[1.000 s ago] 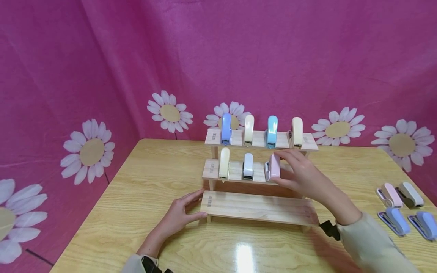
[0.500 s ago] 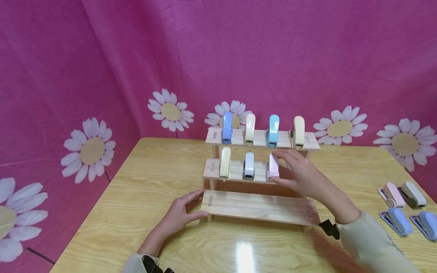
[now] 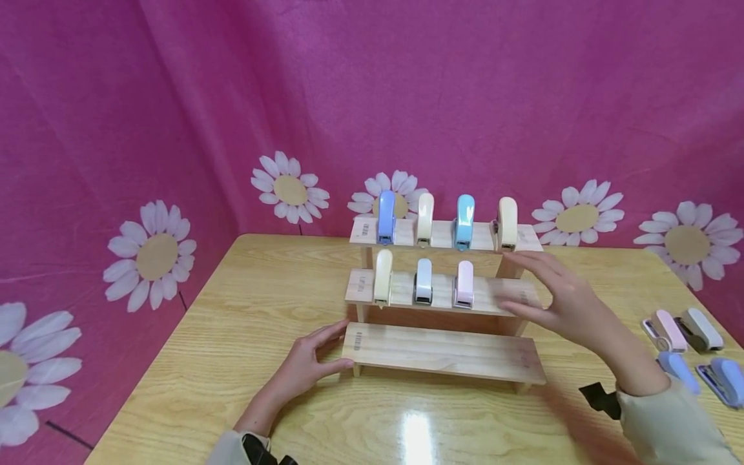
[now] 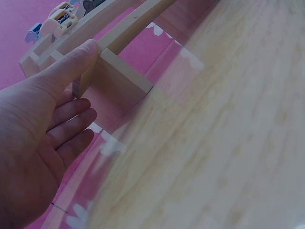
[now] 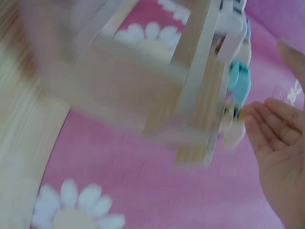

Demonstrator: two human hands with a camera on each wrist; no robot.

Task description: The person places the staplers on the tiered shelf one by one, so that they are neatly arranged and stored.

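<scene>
Pink stapler (image 3: pixel 464 284) on stand (image 3: pixel 442 352) lies front-to-back; 7 staplers (image 3: pixel 465 218) there, 4 on tbl (image 3: pixel 290 278). R hand (image 3: pixel 564 300) loose, L hand (image 3: pixel 303 363) pinching stand.

Magenta backdrop (image 3: pixel 407 97), probably cloth; white daisies (image 3: pixel 290 190); wood-grain table (image 3: pixel 261 290), bright glare (image 3: pixel 416 439).

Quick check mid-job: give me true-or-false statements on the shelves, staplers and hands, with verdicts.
1. The top shelf bears four staplers. True.
2. The right hand holds a stapler. False: the right hand has an empty grip.
3. The left hand touches the bottom shelf. True.
4. The middle shelf bears five staplers. False: the middle shelf bears three.
5. There, the pink stapler stands rightmost. True.
6. The tabletop staplers lie left of the bottom shelf. False: the tabletop staplers lie right.
</scene>
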